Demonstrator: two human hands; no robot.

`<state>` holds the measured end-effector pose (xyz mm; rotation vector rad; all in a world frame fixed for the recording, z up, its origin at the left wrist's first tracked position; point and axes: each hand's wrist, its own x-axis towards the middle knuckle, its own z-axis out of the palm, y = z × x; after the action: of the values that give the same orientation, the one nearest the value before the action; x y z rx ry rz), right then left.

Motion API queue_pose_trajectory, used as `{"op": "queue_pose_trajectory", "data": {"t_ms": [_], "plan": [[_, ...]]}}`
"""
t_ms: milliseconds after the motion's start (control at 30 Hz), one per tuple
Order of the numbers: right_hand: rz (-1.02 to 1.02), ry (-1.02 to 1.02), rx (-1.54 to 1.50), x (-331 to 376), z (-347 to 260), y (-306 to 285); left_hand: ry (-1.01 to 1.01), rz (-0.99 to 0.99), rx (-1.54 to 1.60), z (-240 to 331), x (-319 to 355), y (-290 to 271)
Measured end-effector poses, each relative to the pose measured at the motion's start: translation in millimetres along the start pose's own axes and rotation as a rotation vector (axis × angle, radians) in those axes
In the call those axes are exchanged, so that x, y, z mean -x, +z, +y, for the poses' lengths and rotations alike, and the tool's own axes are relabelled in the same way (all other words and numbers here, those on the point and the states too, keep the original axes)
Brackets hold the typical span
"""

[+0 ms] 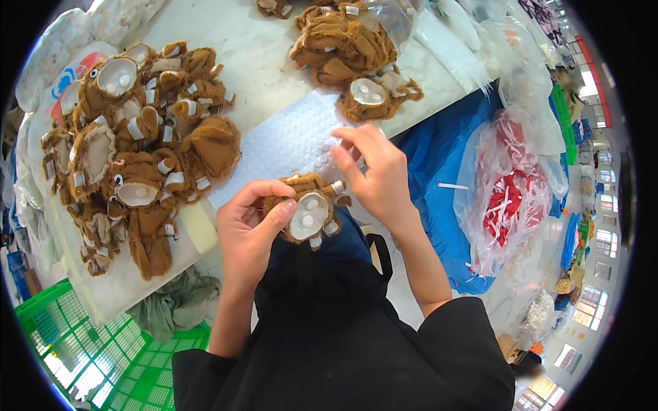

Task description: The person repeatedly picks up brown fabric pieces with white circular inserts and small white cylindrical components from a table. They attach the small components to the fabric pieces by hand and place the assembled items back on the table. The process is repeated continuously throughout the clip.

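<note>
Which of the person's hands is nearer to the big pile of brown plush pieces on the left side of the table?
Left. The left hand holds a plush piece just beside the pile; the right hand pinches that piece on its far side, farther away.

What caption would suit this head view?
Both hands, left and right, hold a brown plush toy skin beside a pile of skins.

Both bare forearms rise from the lower edge, out of black sleeves, and converge toward the middle of the view. The left hand (248,222) is cupped, thumb laid forward across the front and fingers curled over the top in a closed grip. The right hand (375,171) sits slightly higher, wrist bent inward, its fingertips (340,156) pinched together.
</note>
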<state>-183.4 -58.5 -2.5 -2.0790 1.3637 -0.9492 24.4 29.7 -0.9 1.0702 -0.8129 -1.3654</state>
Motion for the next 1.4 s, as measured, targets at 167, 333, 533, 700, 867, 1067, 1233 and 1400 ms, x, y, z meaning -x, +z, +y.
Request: {"op": "queue_pose_trajectory", "data": {"t_ms": [167,333,533,700,867,1067,1233,1400], "plan": [[0.061,0.003,0.238,-21,29,22,0.002,0.073,-0.014,3,-3,4],[0.001,0.029,0.306,-32,23,20,0.013,0.096,0.011,3,-1,7],[-0.024,0.094,0.297,-36,26,22,0.037,0.1,-0.005,0,-3,8],[-0.03,0.096,0.357,-34,34,27,-0.004,0.088,0.032,-3,-5,10],[-0.042,0.114,0.308,-34,28,25,0.018,0.067,0.05,0,-8,11],[-0.062,0.073,0.328,-38,28,25,0.07,0.062,0.032,12,-15,20],[-0.024,0.117,0.206,-32,29,27,0.141,0.041,-0.02,22,-24,18],[0.061,0.05,-0.1,-28,21,14,0.193,0.097,-0.032,36,-30,23]]}}
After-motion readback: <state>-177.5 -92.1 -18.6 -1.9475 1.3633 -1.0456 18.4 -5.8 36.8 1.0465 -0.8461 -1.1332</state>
